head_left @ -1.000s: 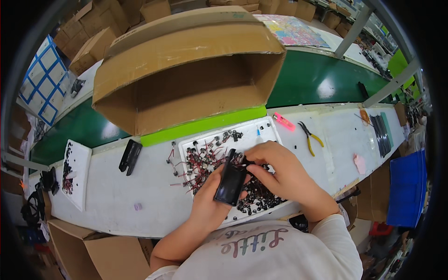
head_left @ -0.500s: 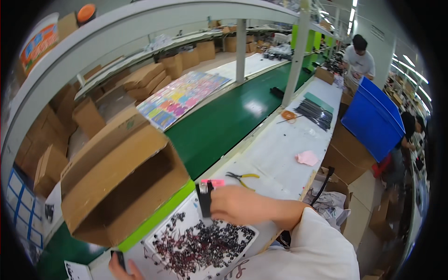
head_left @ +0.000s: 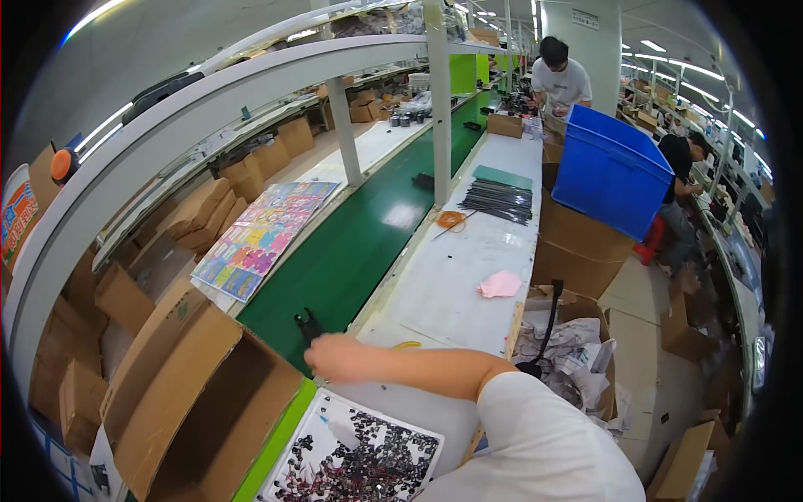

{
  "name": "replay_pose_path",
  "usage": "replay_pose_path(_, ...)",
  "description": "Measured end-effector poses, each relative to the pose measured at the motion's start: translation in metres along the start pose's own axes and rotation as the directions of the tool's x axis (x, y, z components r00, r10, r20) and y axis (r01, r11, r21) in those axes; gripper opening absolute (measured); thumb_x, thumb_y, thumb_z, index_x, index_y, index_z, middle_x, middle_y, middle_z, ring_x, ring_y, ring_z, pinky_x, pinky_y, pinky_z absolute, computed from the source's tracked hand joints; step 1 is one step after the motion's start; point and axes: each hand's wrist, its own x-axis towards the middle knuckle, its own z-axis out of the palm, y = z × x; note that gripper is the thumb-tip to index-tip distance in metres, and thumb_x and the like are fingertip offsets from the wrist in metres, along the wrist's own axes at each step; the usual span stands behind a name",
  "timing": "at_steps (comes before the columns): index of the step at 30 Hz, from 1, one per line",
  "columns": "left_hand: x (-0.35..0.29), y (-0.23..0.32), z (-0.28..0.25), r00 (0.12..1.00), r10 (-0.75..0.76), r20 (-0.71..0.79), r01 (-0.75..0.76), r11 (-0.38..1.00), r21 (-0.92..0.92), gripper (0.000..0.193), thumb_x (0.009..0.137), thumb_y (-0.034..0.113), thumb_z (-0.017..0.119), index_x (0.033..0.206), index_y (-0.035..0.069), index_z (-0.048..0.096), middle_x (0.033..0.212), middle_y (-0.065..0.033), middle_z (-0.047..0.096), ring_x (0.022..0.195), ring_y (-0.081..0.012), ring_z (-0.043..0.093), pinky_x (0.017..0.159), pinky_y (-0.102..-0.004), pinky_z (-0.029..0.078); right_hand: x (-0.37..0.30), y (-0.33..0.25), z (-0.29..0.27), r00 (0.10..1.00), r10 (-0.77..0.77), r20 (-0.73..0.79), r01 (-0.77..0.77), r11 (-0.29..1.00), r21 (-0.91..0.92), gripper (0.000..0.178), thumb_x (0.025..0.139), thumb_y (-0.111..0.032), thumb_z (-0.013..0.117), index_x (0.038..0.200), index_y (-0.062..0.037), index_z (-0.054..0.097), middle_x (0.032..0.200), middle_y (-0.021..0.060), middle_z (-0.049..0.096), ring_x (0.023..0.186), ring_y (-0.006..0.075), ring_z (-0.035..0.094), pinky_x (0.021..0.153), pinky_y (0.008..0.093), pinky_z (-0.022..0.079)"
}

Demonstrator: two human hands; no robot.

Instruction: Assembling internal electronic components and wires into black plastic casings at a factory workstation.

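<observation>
My right hand point(head_left: 341, 358) reaches out over the green conveyor belt point(head_left: 288, 305). Its fingers are closed around a small black plastic part point(head_left: 308, 325) with two prongs that point away from me. Below the forearm lies a white tray point(head_left: 381, 411) heaped with small black pieces point(head_left: 368, 456), some with dark red wires. Part of a yellow plier handle point(head_left: 407, 344) peeks out behind the forearm; the rest is hidden. My left hand is out of view.
An open cardboard box point(head_left: 209, 402) stands left of the tray. Along the white bench lie a pink cloth point(head_left: 500, 284), an orange coil point(head_left: 450, 219) and black strips point(head_left: 498, 201). A blue bin point(head_left: 611, 171) is at right; a person point(head_left: 562, 84) works beyond.
My right hand has moved left and away from the tray, carrying the black part over the belt. My left hand has left the picture. The view has shifted.
</observation>
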Motion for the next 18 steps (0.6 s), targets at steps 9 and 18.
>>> replay_pose_path(9,0.000,0.011,-0.034,0.893,-0.321,0.316,0.354,0.067,-0.933,0.055,0.082,0.003,0.057,0.130,-0.005,0.033,0.111,-0.0199,0.054,0.101,-0.0302,0.054,0.084,-0.0401,0.046,-0.103,-0.063,0.000,0.847,-0.361,0.390,0.303,0.931,0.204,0.029,0.076,-0.021,0.063,0.086,0.0041,0.056,0.086,0.0171,0.055,0.074,0.0341,0.060,0.065,0.0430,0.049)
replay_pose_path(18,-0.048,0.039,-0.007,0.922,0.221,0.318,0.378,-0.331,-0.865,0.039,0.083,0.012,0.061,0.113,-0.006,0.045,0.107,-0.0190,0.053,0.093,-0.0276,0.053,0.086,-0.0403,0.045,-0.104,-0.080,0.027,0.869,-0.386,0.309,0.351,0.922,0.165,0.015,0.073,-0.008,0.054,0.079,0.0060,0.054,0.082,0.0192,0.054,0.070,0.0344,0.060,0.060,0.0411,0.050)
